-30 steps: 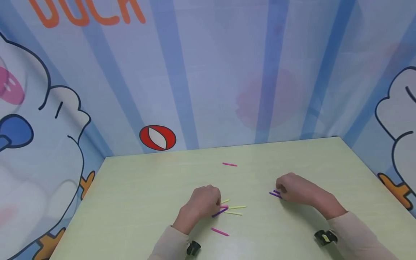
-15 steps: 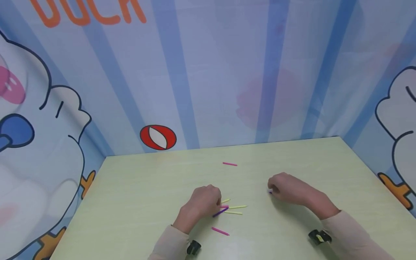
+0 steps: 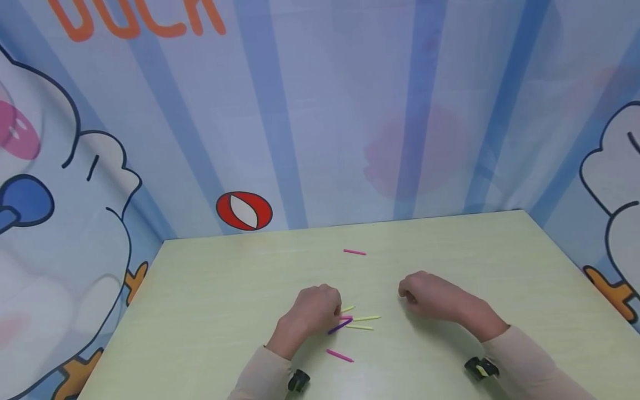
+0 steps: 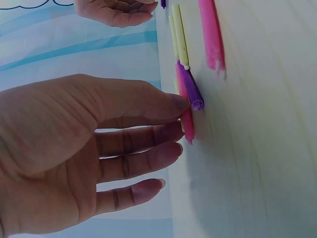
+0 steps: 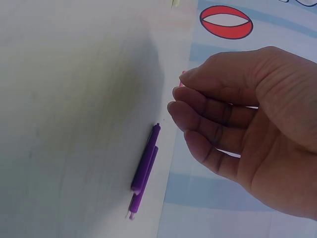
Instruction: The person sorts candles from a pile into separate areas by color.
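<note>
In the left wrist view the thumb and index finger of my left hand (image 3: 316, 308) pinch a thin pink candle (image 4: 188, 126) low over the pale tabletop. A purple candle (image 3: 340, 326) lies slantwise against it, and several yellow candles (image 3: 366, 318) fan out to the right. My right hand (image 3: 430, 297), fingers loosely curled with nothing between them, hovers to the right of this group. Two purple candles (image 5: 143, 166) lie side by side on the table below it; in the head view the hand hides them.
One loose pink candle (image 3: 340, 355) lies nearer the front, and another pink candle (image 3: 354, 252) toward the back of the table (image 3: 225, 289). A printed cloth backdrop (image 3: 330, 111) stands along the table's back and sides.
My right hand has moved left toward the candle group, covering the two purple candles that showed at its fingertips before. The left hand has stayed in place.
</note>
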Demonstrator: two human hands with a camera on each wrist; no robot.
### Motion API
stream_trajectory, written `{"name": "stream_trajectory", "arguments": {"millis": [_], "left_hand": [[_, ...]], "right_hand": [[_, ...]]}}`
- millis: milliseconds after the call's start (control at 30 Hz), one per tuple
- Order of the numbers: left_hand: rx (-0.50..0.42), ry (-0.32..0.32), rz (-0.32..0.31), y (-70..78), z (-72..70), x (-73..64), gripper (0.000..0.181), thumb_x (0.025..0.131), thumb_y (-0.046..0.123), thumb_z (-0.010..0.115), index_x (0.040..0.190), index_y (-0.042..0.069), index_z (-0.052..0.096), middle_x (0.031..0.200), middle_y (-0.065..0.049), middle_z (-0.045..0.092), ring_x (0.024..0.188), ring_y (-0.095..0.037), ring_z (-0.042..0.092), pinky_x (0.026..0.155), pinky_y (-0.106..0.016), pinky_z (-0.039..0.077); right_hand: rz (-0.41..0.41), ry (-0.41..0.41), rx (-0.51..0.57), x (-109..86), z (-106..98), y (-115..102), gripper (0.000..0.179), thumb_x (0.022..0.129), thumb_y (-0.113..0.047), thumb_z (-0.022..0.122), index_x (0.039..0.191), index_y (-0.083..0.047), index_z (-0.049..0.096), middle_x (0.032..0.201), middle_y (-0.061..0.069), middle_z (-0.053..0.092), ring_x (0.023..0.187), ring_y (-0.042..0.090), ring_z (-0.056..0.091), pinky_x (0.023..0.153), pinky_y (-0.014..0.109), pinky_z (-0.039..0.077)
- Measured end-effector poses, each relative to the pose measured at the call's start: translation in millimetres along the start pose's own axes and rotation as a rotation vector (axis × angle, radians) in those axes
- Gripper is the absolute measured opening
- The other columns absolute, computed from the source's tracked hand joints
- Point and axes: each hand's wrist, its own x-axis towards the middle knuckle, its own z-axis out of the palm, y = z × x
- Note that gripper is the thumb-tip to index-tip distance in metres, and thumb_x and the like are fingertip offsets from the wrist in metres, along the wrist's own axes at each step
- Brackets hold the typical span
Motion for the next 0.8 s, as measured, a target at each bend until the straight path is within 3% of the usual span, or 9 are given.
{"name": "stream_trajectory", "arguments": {"millis": [267,400,567,700,800], "left_hand": [[0.006,0.005,0.007,0.7,0.2,-0.2,0.02,0.089,0.017,0.075,0.07,0.013,0.069,0.06,0.005,0.051,0.053,-0.009,0.041,0.053,-0.024,0.036],[-0.01,-0.018,-0.019,1.7,0.1,-0.6,0.017,0.088,0.017,0.077,0.073,0.013,0.07,0.06,0.005,0.052,0.055,-0.009,0.043,0.055,-0.024,0.038],[-0.033,-0.035,-0.041,3.0,0.0,-0.5,0.016,0.088,0.017,0.078,0.073,0.014,0.07,0.06,0.005,0.052,0.055,-0.01,0.045,0.056,-0.024,0.039],[-0.012,-0.017,-0.019,2.4,-1.1,-0.5,0.019,0.088,0.017,0.077,0.071,0.014,0.069,0.058,0.005,0.05,0.053,-0.01,0.043,0.054,-0.024,0.037],[-0.008,-0.011,-0.007,1.6,-1.8,-0.5,0.023,0.089,0.017,0.076,0.068,0.014,0.066,0.056,0.005,0.047,0.052,-0.009,0.04,0.053,-0.023,0.035]], "right_hand": [[-0.021,-0.015,0.014,7.4,5.9,-9.8,0.018,0.083,0.01,0.064,0.088,-0.005,0.073,0.086,0.004,0.07,0.08,0.013,0.063,0.077,0.039,0.056],[-0.015,-0.03,0.021,11.2,10.0,-16.1,0.017,0.084,0.008,0.065,0.092,-0.004,0.074,0.091,0.006,0.072,0.088,0.019,0.068,0.081,0.04,0.056],[-0.064,-0.015,0.008,15.6,13.8,-22.3,0.017,0.083,0.008,0.065,0.091,-0.004,0.074,0.089,0.005,0.071,0.088,0.019,0.068,0.08,0.039,0.056],[-0.103,-0.01,0.023,19.9,15.9,-26.8,0.019,0.081,0.011,0.062,0.08,-0.007,0.068,0.075,-0.002,0.059,0.072,0.01,0.054,0.07,0.031,0.051],[-0.11,-0.029,0.053,22.4,17.1,-30.7,0.019,0.081,0.011,0.062,0.079,-0.008,0.065,0.072,-0.003,0.05,0.069,0.009,0.042,0.067,0.029,0.045]]}}
